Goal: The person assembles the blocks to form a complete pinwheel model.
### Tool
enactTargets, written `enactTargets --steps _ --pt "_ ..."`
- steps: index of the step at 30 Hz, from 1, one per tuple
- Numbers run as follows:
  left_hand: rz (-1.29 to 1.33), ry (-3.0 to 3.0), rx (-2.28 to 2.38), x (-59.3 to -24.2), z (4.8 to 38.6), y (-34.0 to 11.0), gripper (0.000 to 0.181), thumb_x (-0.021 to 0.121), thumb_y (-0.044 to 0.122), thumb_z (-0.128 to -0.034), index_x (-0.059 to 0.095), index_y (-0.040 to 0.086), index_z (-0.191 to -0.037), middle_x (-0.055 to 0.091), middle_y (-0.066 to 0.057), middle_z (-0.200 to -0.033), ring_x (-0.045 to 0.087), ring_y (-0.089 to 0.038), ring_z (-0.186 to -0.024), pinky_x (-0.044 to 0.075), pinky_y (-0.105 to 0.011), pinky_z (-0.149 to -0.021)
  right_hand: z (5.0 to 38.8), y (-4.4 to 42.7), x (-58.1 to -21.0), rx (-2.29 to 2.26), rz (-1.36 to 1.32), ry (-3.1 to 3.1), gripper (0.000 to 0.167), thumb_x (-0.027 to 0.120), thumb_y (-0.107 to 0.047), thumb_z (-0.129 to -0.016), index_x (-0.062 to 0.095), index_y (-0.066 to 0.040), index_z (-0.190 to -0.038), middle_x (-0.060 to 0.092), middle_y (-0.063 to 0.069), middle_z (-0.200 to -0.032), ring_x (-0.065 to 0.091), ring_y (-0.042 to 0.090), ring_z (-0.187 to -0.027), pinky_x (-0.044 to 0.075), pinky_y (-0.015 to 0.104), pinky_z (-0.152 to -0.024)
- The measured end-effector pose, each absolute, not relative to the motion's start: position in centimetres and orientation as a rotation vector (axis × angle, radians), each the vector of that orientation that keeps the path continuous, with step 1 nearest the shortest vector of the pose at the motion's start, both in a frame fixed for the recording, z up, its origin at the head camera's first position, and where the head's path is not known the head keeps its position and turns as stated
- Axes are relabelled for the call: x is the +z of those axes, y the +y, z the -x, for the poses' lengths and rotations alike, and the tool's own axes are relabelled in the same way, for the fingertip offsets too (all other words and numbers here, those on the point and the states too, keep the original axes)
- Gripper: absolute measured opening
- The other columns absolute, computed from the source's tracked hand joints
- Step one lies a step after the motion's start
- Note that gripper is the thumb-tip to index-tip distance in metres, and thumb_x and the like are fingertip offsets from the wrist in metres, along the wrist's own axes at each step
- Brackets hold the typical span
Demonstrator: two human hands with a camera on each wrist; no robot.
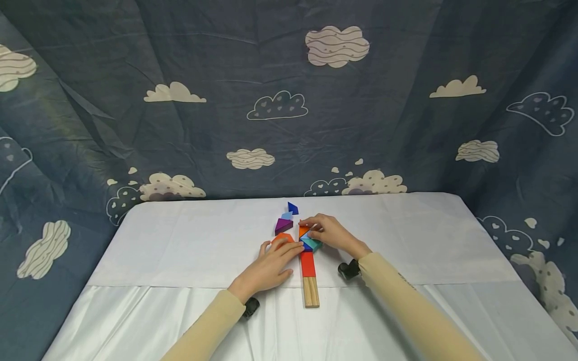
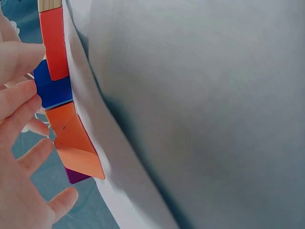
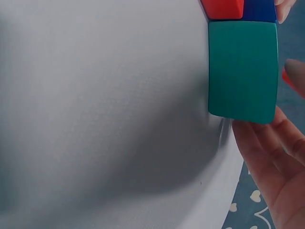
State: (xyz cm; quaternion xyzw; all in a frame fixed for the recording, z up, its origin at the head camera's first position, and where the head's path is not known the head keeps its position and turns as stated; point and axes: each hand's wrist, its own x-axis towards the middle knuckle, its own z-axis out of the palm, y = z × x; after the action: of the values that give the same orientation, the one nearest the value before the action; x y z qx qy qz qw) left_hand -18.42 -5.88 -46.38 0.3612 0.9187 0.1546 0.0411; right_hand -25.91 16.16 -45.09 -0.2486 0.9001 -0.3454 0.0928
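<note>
A row of flat coloured blocks lies on the white cloth. My left hand point(image 1: 269, 266) touches the dark blue block point(image 2: 53, 90) with outstretched fingers. Beneath those fingers is an orange block point(image 1: 283, 236). My right hand point(image 1: 335, 234) pinches another orange block point(image 1: 303, 230) at the top of the cluster, its index finger and thumb on either side. A light blue block point(image 1: 305, 236) and a teal block point(image 1: 316, 245) adjoin it. The green side of the teal block point(image 3: 243, 71) fills much of the right wrist view, partly hiding the fingers. A red block point(image 1: 308, 264) extends below the cluster.
Bare wooden pieces point(image 1: 310, 292) continue the column toward me. Up and left of the cluster lie a purple block point(image 1: 283, 225), a small light blue block point(image 1: 287, 215) and a dark blue block point(image 1: 293, 208). A dark cloud-patterned curtain point(image 1: 280, 55) hangs behind the table.
</note>
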Motion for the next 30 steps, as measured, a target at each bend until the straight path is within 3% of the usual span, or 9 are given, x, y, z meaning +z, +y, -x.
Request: enactTargets --steps 17,30 --pt "-1.127 2.822 0.478 -46.49 18.47 -5.96 0.058 0.061 0.022 -0.0936 0.04 0.016 -0.147 0.036 0.003 -0.15 0.024 -0.025 -0.138 0.019 -0.06 -0.105 25.83 16.21 -45.17 -0.913 0.846 2.697 0.031 0.058 -0.004 -0.093 0.067 -0.01 -0.123 0.064 0.009 -0.114 0.056 0.026 -0.109 0.043 0.045 -0.096" --pt "-1.156 2.824 0.52 -46.44 18.5 -5.98 0.056 0.062 0.02 -0.0927 0.043 0.013 -0.145 0.038 0.0 -0.148 0.025 -0.027 -0.136 0.02 -0.062 -0.103 25.89 16.31 -45.33 -0.953 0.854 2.691 0.029 0.059 -0.006 -0.093 0.069 -0.01 -0.12 0.065 0.007 -0.111 0.058 0.025 -0.106 0.046 0.042 -0.094"
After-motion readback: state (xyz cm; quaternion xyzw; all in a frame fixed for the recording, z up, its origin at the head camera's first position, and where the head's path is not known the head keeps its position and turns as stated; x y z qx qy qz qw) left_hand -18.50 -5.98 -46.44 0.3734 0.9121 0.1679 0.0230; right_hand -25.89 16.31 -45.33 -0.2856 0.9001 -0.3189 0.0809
